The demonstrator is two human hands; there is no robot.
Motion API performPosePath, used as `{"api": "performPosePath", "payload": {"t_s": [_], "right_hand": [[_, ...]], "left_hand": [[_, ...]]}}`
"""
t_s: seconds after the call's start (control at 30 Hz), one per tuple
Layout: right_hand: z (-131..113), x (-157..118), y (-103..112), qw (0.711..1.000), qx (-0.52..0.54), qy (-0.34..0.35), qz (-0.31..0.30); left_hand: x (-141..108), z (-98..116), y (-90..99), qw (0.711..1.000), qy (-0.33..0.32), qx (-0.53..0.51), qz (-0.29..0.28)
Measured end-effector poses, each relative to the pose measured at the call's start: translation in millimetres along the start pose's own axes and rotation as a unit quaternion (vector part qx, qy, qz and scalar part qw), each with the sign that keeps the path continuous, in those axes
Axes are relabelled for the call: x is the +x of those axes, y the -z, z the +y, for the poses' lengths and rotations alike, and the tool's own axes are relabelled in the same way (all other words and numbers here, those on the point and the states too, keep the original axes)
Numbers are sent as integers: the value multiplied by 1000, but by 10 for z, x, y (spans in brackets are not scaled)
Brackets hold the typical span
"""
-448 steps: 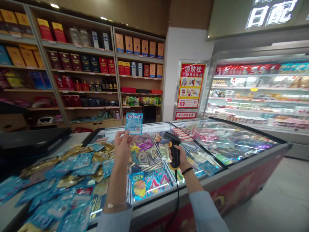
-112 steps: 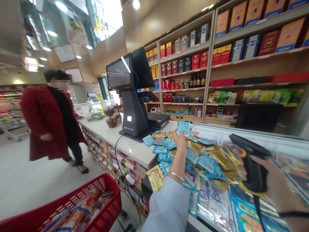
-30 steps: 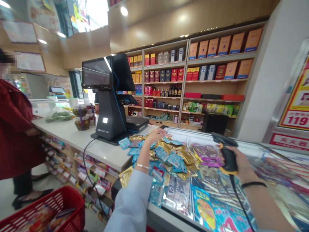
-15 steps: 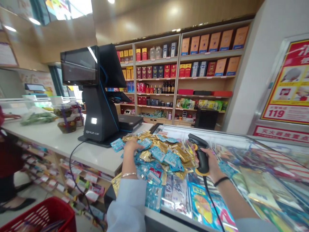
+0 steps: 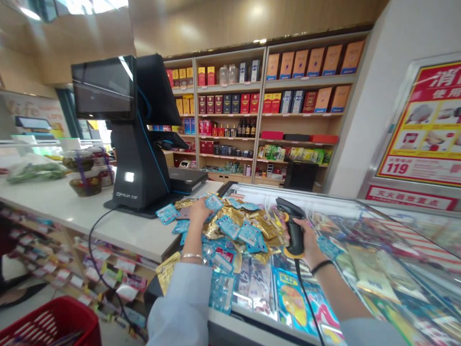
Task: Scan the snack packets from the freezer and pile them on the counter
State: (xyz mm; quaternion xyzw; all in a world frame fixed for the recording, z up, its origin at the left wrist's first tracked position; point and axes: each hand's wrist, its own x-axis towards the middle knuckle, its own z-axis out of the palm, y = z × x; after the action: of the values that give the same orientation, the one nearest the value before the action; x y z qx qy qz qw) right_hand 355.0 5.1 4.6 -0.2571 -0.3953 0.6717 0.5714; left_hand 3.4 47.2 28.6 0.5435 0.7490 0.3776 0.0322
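Observation:
My right hand [image 5: 308,242] is wrapped round the grip of a black barcode scanner [image 5: 296,230], whose cable hangs down toward me. The scanner is held above the right side of a heap of small snack packets. My left hand [image 5: 200,211] is at the heap's back left, fingers closed on a small blue snack packet [image 5: 213,203]; the fingertips are partly hidden. Gold packets [image 5: 264,225] and more blue packets [image 5: 248,233] lie mixed on the glass counter [image 5: 248,307]. A dark flat object [image 5: 183,213] shows beside my left wrist.
A black checkout terminal [image 5: 140,158] stands on the white counter [image 5: 81,214] at left, near tubs of food [image 5: 85,182] and bagged greens [image 5: 36,172]. A red basket [image 5: 77,312] is at lower left. Stocked shelves [image 5: 230,115] line the back.
My left hand has drawn a blue packet up at its fingertips from the heap. The scanner stays in my right hand over the packets. The view has turned slightly right.

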Motion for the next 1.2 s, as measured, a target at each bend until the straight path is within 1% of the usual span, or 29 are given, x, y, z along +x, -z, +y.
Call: {"api": "performPosePath", "payload": {"t_s": [0.1, 0.17, 0.2, 0.27, 0.33, 0.4, 0.47, 0.5, 0.57, 0.63, 0.7, 0.83, 1.0, 1.1, 1.2], "right_hand": [[5, -3, -7, 1000, -13, 1, 22], [18, -3, -27, 999, -26, 11, 34], [25, -6, -43, 999, -31, 17, 36], [35, -18, -87, 998, -41, 28, 30], [41, -40, -137, 997, -55, 45, 11], [43, -71, -188, 995, -75, 68, -14], [45, -108, -233, 990, -99, 89, -40], [48, -127, -252, 987, -114, 95, -53], [56, -160, -285, 981, -148, 99, -76], [70, -180, -308, 975, -174, 101, -92], [85, -186, -317, 972, -185, 108, -96], [90, -180, -310, 974, -171, 128, -77], [48, -187, -304, 977, -158, 131, -61], [35, -200, -317, 978, -156, 126, -60], [25, -212, -332, 978, -158, 121, -67]], "left_hand": [[-20, 134, -90, 999, -3, -9, 40], [-48, 284, -161, 995, -13, -60, 73], [-68, 363, -204, 991, -23, -105, 80], [-108, 496, -302, 973, -40, -214, 75], [-137, 569, -398, 950, -45, -303, 57], [-147, 581, -471, 933, -34, -356, 34], [-146, 562, -513, 924, -15, -382, 8], [-147, 550, -522, 923, -8, -385, -1], [-156, 540, -522, 932, -8, -362, -2], [-174, 547, -508, 946, -30, -324, 7], [-193, 562, -498, 951, -51, -304, 12], [-206, 571, -510, 949, -67, -306, 12], [-193, 565, -527, 947, -61, -314, 14], [-194, 580, -513, 945, -59, -320, 17], [-204, 600, -500, 937, -68, -343, 8]]}}
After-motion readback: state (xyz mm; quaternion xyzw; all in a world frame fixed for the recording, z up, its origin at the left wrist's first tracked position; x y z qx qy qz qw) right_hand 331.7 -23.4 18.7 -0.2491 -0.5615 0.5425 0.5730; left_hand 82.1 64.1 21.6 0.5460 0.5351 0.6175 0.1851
